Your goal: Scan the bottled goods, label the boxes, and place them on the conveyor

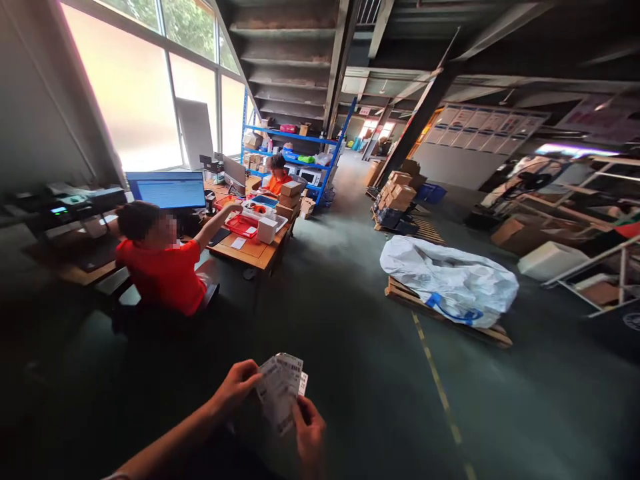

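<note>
Several white printed labels [280, 390] are fanned out between my two hands, low in the middle of the head view. Barcodes and small print show on them, too blurred to read. My left hand [241, 381] pinches their left edge between thumb and fingers. At the lower right edge, my right hand [309, 421] grips the same labels with its thumb on top. Both hands are held out over the dark green floor, away from any table.
A person in a red shirt [163, 273] sits at the left, one arm reaching over a wooden desk [255, 252] with red trays. Another person in orange [277, 181] sits behind. A white bulk bag [450, 273] lies on a pallet [400, 292] at the right; blue shelving [320, 139] stands farther back.
</note>
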Demonstrator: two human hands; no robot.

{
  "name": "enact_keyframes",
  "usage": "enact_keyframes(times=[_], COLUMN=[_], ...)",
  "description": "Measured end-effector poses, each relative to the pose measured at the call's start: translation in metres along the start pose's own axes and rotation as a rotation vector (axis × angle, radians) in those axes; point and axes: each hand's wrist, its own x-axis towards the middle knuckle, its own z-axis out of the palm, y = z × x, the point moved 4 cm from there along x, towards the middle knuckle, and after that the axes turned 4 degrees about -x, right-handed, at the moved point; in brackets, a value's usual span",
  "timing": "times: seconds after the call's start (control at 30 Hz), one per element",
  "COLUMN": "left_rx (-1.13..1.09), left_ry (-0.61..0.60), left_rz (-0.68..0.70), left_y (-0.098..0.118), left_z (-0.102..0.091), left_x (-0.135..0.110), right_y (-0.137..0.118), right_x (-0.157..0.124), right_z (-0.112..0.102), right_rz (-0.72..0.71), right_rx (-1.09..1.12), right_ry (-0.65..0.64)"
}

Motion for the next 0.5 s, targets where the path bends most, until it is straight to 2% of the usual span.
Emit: enact_keyframes(times=[0.07,0.13,0.23,0.3,0.37,0.4,0.47,0.5], left_rx=[0.073,0.134,0.203,0.23,0.237,0.235,0.231,0.241], left_ry=[-0.111,-0.167,-0.168,-0.141,-0.094,-0.06,0.038,0.113], left_rz=[-0.006,-0.009,0.005,0.01,0.001,-0.008,-0.03,-0.047], left_y=[0.018,0.032,0.045,0.055,0.067,0.073,0.082,0.084], left_z=[0.014,0.027,0.038,0.032,0.01,-0.007,-0.052,-0.076], left_x=[0.05,0.093,0.156,0.201,0.242,0.259,0.28,0.283], right_y=[-0.012,-0.017,-0.014,-0.015,-0.027,-0.039,-0.072,-0.093], right_x=[0.038,0.074,0.135,0.185,0.245,0.278,0.349,0.386], right_z=[0.0,0.008,0.028,0.04,0.047,0.048,0.047,0.046], right_rz=[0.001,0.021,0.057,0.078,0.092,0.097,0.091,0.081], right_rx=[0.013,0.037,0.071,0.061,0.049,0.052,0.075,0.086], right_ry=[-0.019,-0.086,-0.186,-0.225,-0.239,-0.231,-0.211,-0.207])
